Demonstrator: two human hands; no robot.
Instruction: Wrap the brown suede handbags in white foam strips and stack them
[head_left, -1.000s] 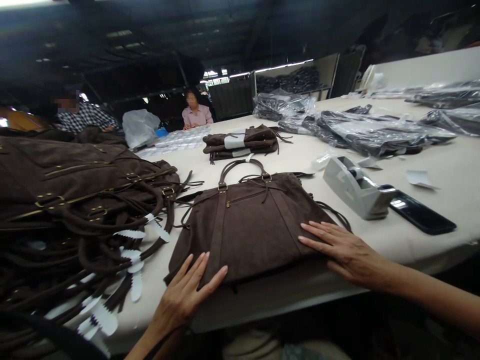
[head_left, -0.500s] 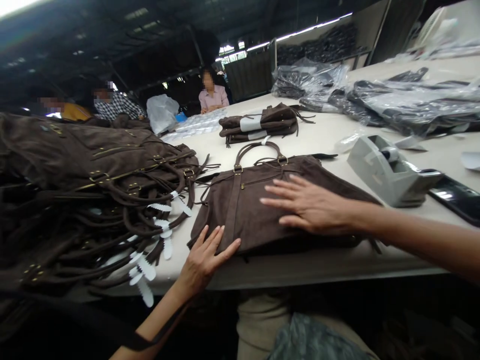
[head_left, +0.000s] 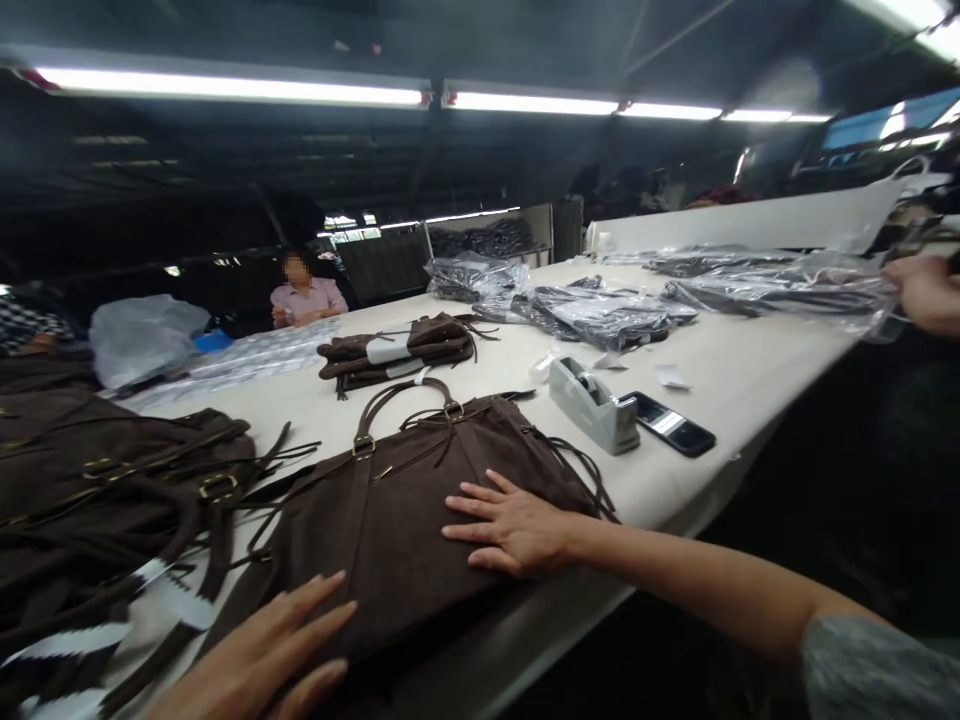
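A dark brown handbag (head_left: 405,530) lies flat on the pale table before me, its looped handle pointing away and brass-coloured rings at the handle's base. My right hand (head_left: 510,525) rests on the bag's front with fingers spread. Over the bag's near left corner is my left hand (head_left: 262,650), fingers stretched out; its wrist is cut off by the frame's lower edge. Neither hand grips anything. To the left, a pile of similar brown bags (head_left: 82,500) has white paper strips (head_left: 172,595) wrapped on the handles.
Folded brown bags with a white band (head_left: 390,347) lie behind the handbag. Right of it are a grey tape dispenser (head_left: 592,405) and a phone (head_left: 671,425). Plastic-wrapped bags (head_left: 607,315) cover the far table. Another person's hand (head_left: 926,295) touches plastic at far right; a seated person (head_left: 307,290) is opposite.
My view has swung up and to the right, bringing in ceiling lights and another person's hand. Both my hands remain at the handbag with fingers extended.
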